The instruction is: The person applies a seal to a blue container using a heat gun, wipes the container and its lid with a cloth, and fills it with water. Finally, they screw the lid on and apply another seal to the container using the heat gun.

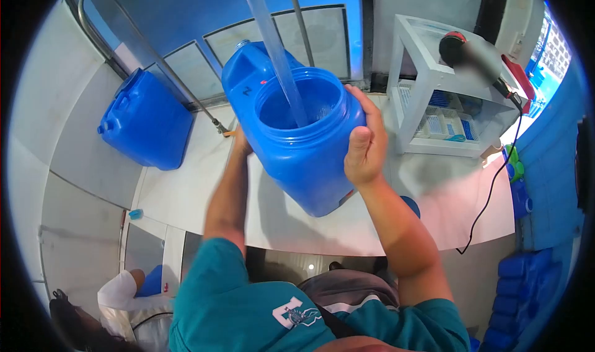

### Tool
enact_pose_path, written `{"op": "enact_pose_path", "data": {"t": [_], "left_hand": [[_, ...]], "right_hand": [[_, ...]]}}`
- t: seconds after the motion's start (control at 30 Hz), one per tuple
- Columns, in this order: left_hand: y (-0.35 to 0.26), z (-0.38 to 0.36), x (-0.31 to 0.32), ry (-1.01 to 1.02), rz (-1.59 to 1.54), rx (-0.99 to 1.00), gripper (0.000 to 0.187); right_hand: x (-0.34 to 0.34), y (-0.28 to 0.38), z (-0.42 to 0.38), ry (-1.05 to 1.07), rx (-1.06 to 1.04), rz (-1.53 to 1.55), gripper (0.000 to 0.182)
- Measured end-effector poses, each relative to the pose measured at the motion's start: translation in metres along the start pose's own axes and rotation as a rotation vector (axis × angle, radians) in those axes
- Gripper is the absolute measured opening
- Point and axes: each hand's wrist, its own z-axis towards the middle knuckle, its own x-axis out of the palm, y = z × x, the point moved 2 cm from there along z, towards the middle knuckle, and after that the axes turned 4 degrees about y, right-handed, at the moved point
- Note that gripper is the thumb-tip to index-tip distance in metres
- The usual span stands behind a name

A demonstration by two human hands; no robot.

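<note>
1. blue jug (310,166): located at the middle of the white counter (186,191), near the far wall; wide mouth uncovered, a dark mark on its shoulder. whether its base rests on the counter cannot be confirmed.
2. clear column (282,60): enters the mouth from above; whether tube or running stream cannot be determined.
3. hands: apart, one at each side of the jug. the right hand (370,146) lies against the right wall, fingers and thumb spread. the left hand (240,142) is at the left wall, mostly hidden; its grip cannot be told.
4. second blue jug (147,121): at the left, beside a bent metal pipe (145,45).
5. white shelf unit (409,132): far right, bearing small trays (437,125) and a black-and-red device (454,48) with a black cord (496,181).
6. another person's white sleeve (118,291): near left.
</note>
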Motion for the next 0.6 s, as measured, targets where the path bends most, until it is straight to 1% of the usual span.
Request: {"op": "enact_pose_path", "data": {"t": [0.03,0.07,0.13,0.17,0.23,0.27,0.3,0.37,0.43,0.5,0.53,0.6], "left_hand": [[0.028,0.008,-0.029,-0.138,-0.222,0.259,0.056],[0.043,-0.019,-0.017,-0.156,-0.219,0.251,0.056],[0.061,-0.095,0.024,-0.283,-0.084,0.292,0.072],[0.06,-0.13,0.052,-0.34,-0.018,0.314,0.081],[0.006,-0.198,0.123,-0.344,-0.02,0.358,0.079],[0.0,-0.215,0.144,-0.451,0.044,0.489,0.066],[-0.014,-0.216,0.146,-0.465,0.049,0.485,0.066],[-0.057,-0.2,0.141,-0.51,0.231,0.635,0.065],[-0.113,-0.18,0.125,-0.423,0.551,0.774,0.065],[-0.142,-0.153,0.113,-0.287,-0.013,0.615,0.068],[-0.142,-0.149,0.11,-0.298,-0.005,0.617,0.068],[-0.125,-0.145,0.103,-0.368,-0.01,0.621,0.074]], "right_hand": [[0.0,-0.001,0.001,-0.003,-0.031,0.005,0.074],[0.001,-0.001,0.001,-0.003,-0.057,0.01,0.073],[0.002,-0.002,0.0,-0.003,-0.043,0.02,0.072],[0.001,0.0,0.0,-0.019,-0.056,0.012,0.072],[0.0,0.002,-0.001,0.005,-0.031,0.014,0.07],[0.0,0.0,-0.003,-0.003,-0.017,0.007,0.069],[0.0,-0.001,-0.003,-0.011,-0.006,0.002,0.068],[-0.002,0.002,-0.006,0.02,0.031,0.002,0.067],[-0.004,0.002,-0.005,0.043,0.054,0.0,0.067],[-0.005,-0.004,-0.007,0.105,0.063,0.055,0.068],[-0.008,-0.004,-0.007,0.109,0.063,0.067,0.068],[-0.017,-0.004,-0.007,0.203,0.039,0.062,0.063]]}}
